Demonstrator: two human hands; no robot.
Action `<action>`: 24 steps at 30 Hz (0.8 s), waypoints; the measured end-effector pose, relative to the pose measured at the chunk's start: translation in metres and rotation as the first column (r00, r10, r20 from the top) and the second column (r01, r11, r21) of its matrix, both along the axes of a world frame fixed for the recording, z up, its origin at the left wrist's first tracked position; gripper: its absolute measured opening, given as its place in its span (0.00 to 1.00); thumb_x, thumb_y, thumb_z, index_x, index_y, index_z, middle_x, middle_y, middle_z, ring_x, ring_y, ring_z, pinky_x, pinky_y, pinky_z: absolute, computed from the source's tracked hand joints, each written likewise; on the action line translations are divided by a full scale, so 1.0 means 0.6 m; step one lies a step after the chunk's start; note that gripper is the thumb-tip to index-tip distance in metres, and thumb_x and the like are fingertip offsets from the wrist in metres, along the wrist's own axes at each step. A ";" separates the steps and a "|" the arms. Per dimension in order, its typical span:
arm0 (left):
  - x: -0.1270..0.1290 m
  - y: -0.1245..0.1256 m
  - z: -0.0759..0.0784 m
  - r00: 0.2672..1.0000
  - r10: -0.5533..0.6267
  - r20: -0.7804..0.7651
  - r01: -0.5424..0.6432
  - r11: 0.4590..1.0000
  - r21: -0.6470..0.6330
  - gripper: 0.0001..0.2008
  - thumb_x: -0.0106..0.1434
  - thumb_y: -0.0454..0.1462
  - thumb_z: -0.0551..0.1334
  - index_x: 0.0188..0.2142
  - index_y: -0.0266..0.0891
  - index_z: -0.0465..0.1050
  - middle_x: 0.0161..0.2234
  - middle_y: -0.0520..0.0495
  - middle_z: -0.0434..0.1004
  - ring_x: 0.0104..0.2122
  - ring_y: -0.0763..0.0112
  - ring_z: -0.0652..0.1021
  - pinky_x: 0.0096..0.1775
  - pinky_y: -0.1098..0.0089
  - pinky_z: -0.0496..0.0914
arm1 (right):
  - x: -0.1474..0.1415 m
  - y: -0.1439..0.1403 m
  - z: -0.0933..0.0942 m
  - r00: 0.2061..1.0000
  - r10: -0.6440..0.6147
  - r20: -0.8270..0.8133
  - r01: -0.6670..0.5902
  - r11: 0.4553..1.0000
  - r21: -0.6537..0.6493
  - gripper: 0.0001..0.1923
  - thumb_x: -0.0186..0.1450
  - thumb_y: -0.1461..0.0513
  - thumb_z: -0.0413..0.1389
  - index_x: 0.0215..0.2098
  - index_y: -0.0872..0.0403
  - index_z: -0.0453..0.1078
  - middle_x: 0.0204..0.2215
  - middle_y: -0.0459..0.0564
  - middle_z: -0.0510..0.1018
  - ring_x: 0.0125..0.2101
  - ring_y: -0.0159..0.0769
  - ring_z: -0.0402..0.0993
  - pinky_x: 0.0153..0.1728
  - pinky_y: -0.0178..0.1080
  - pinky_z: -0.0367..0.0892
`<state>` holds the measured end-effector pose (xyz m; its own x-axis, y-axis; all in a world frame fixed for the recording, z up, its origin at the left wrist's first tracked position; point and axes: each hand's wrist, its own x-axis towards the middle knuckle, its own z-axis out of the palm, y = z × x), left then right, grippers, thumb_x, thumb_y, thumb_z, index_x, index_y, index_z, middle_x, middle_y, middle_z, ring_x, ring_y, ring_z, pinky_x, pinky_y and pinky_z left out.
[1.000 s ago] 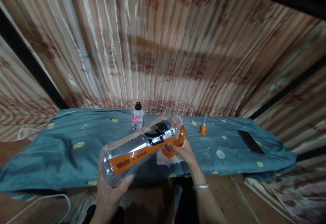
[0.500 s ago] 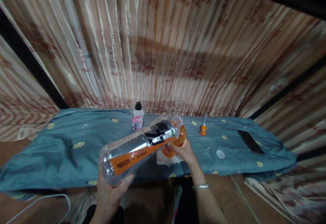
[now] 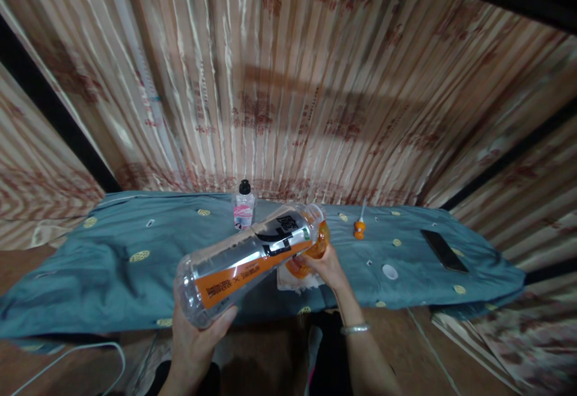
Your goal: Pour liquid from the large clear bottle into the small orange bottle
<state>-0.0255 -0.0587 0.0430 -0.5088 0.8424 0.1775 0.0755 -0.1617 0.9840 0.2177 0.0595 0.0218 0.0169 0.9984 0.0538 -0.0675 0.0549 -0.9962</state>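
Observation:
My left hand (image 3: 198,336) is closed around the base of a large clear plastic bottle (image 3: 238,264) with an orange and black label. The bottle is tilted, its uncapped neck up and to the right. Behind and below that neck, my right hand (image 3: 325,267) grips an orange translucent bottle (image 3: 321,241), largely hidden by the clear one. Whether the two mouths touch I cannot tell. Under the orange bottle lies a white cloth (image 3: 288,282). To the right rests an orange pump head (image 3: 359,229) with a pale tube pointing up.
A small clear bottle with a black cap (image 3: 244,207) and pink label stands at the back. On the right are a white round cap (image 3: 390,272) and a dark phone (image 3: 444,250). All rest on a teal patterned bedspread (image 3: 135,282), before a striped curtain (image 3: 270,83).

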 end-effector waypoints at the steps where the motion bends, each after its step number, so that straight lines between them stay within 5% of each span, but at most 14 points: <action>1: 0.000 0.000 0.000 1.000 0.005 -0.003 -0.005 1.000 0.001 0.42 0.48 0.54 0.73 0.57 0.37 0.68 0.50 0.37 0.78 0.51 0.46 0.79 0.56 0.49 0.71 | 0.000 0.000 0.000 1.000 0.004 -0.004 -0.004 1.000 -0.003 0.31 0.40 0.55 0.76 0.41 0.50 0.74 0.40 0.50 0.87 0.43 0.50 0.83 0.48 0.49 0.77; 6: -0.002 0.001 -0.005 0.999 0.023 -0.043 -0.022 1.000 0.015 0.32 0.48 0.52 0.74 0.47 0.41 0.71 0.51 0.39 0.78 0.52 0.45 0.78 0.58 0.47 0.70 | 0.000 0.001 -0.003 1.000 0.011 -0.006 -0.010 1.000 0.014 0.30 0.42 0.55 0.76 0.41 0.50 0.74 0.41 0.51 0.86 0.43 0.50 0.83 0.50 0.49 0.76; 24: -0.002 0.001 -0.005 0.999 0.020 -0.046 -0.018 0.999 0.029 0.32 0.48 0.52 0.74 0.49 0.41 0.70 0.47 0.42 0.79 0.47 0.50 0.80 0.54 0.52 0.73 | 0.001 0.003 -0.007 1.000 0.027 -0.002 -0.027 1.000 0.011 0.29 0.42 0.56 0.75 0.41 0.50 0.74 0.39 0.49 0.86 0.41 0.49 0.84 0.48 0.49 0.76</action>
